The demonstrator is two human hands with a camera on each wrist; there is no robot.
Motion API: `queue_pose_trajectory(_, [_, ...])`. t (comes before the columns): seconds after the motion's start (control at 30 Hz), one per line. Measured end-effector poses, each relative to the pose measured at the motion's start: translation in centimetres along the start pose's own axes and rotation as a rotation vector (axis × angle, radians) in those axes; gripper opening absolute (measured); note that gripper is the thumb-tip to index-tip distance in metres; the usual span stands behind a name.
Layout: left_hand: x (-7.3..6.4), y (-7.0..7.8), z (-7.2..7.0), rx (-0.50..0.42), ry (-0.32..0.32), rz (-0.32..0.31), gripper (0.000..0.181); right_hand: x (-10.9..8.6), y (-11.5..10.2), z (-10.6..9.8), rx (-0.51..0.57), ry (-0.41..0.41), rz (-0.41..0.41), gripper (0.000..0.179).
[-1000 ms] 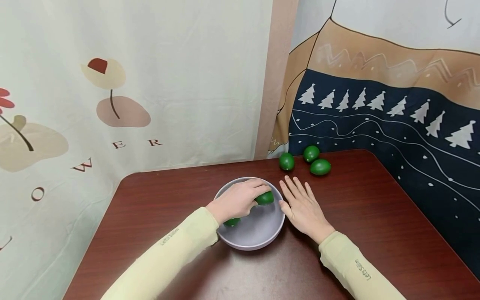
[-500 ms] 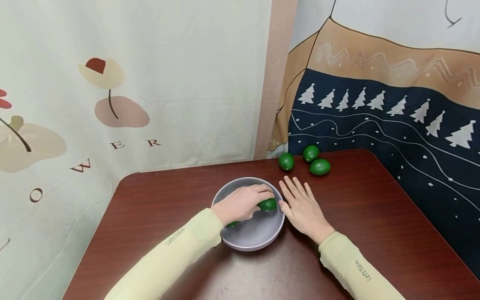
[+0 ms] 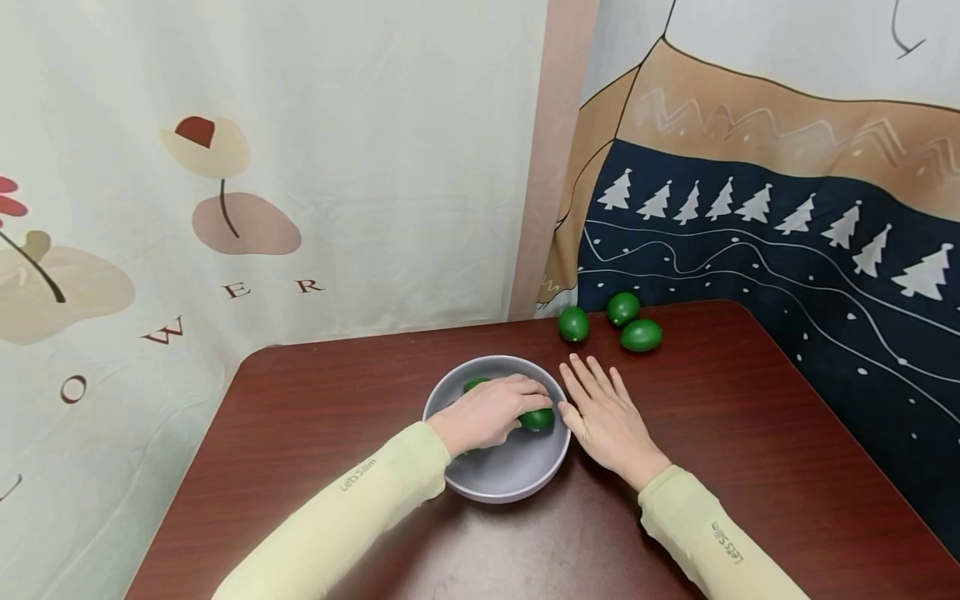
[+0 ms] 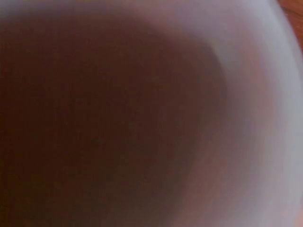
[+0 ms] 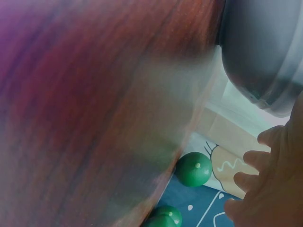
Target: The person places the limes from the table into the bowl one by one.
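Left hand (image 3: 489, 414) holds a lime (image 3: 537, 422) in the bowl (image 3: 498, 479). Right hand (image 3: 609, 423) is spread near limes (image 3: 623, 309) by the worktop's (image 3: 720, 408) back edge.

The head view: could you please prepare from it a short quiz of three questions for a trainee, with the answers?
1. True or false: the left hand reaches into the bowl.
2. Multiple choice: what does that hand touch? A) a spoon; B) a green fruit; C) a cloth.
3. Count: how many green fruits lie on the table, outside the bowl?

Key: 1. True. 2. B. 3. Three.
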State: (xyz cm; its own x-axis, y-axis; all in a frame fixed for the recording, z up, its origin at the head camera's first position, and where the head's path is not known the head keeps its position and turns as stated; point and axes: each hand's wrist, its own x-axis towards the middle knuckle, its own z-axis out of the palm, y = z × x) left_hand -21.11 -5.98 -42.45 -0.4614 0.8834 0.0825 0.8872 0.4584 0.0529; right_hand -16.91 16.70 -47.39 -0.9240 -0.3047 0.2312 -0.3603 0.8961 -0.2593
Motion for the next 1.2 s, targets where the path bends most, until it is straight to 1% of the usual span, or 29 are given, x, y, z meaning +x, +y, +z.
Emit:
queue_pose_trajectory(0.17, [-0.1,0.1,0.5,0.014,-0.019,0.005,0.053,-0.1,-0.1,0.0,0.008,0.002,-0.002,0.062])
queue_pose_trajectory(0.47, [-0.3,0.0,0.6,0.008,0.013,-0.014,0.051,-0.1,-0.2,0.0,0.008,0.010,-0.005,0.062])
queue_pose_trajectory(0.63, [-0.5,-0.1,0.7,0.022,0.023,-0.036,0.049,-0.1,-0.1,0.0,0.007,0.010,-0.005,0.061])
queue_pose_trajectory(0.8, [-0.9,-0.1,0.3,0.021,0.018,-0.066,0.049,-0.2,-0.1,0.1,0.009,0.015,-0.003,0.061])
queue_pose_trajectory(0.97, [-1.4,-0.2,-0.2,-0.004,0.023,-0.088,0.050,-0.2,0.0,0.2,0.014,0.022,-0.004,0.061])
queue_pose_trajectory(1.2, [-2.6,-0.5,-0.9,-0.040,0.063,-0.104,0.056,-0.1,0.0,0.1,0.010,0.009,0.003,0.061])
